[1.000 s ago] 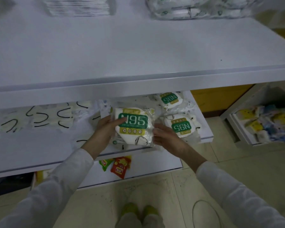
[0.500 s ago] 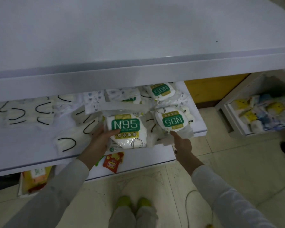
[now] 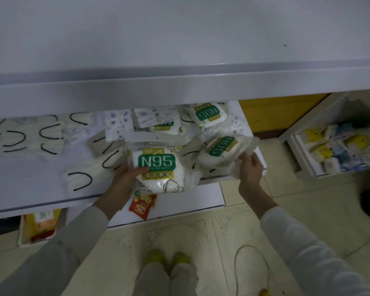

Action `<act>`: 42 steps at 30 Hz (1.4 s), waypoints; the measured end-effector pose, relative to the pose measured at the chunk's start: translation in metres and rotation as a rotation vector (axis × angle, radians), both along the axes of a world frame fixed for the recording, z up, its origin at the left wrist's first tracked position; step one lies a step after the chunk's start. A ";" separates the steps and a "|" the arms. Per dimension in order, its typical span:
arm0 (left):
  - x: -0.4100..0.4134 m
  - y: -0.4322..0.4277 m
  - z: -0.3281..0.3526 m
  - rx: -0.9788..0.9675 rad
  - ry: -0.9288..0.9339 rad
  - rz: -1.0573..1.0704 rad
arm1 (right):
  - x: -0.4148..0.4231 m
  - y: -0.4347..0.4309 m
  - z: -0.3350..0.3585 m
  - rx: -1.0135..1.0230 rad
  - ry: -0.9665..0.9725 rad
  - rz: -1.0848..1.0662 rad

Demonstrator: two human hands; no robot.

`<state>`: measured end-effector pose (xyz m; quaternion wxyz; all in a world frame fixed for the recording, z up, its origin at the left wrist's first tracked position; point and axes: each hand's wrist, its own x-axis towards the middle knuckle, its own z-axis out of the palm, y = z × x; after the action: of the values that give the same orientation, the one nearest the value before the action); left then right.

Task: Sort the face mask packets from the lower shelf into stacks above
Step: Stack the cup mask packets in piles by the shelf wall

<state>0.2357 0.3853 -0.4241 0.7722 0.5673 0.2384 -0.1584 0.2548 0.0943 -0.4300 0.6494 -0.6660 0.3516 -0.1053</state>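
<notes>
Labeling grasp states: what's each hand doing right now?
Left hand: holding the upright N95 packet.
Right hand: gripping the inverted N95 packet by its edge.

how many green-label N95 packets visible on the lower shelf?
4. Front packet held by left hand; tilted packet pinched by right hand; back packet; half-covered packet. More may be hidden.

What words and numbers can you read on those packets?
"N95": upright, on the front packet held by the left hand.
"10": green dot by that packet's lower corner.
"N95": upside down, on the right packet gripped by the right hand.
"N95": upside down, on the back packet.
Too blurred: the small print under the labels and the red snack packet.
</notes>
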 end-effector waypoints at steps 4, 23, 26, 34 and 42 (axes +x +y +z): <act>0.001 0.001 0.006 0.019 -0.007 0.015 | 0.006 -0.016 0.031 -0.096 -0.096 0.210; -0.007 -0.014 0.040 -0.235 -0.158 0.040 | 0.033 0.122 0.090 -0.720 -0.308 0.981; -0.011 -0.002 0.033 -0.129 -0.181 -0.022 | 0.036 0.131 0.083 -0.720 -0.271 0.966; -0.004 0.008 0.015 -0.091 -0.145 0.048 | 0.036 0.123 0.070 -0.269 -0.092 0.769; 0.020 -0.012 0.019 -0.078 -0.154 -0.099 | 0.035 0.084 0.035 -0.035 0.212 0.797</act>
<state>0.2552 0.3733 -0.4053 0.8009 0.5585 0.1436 -0.1612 0.2899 0.1783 -0.3955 0.5882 -0.7681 0.1290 0.2177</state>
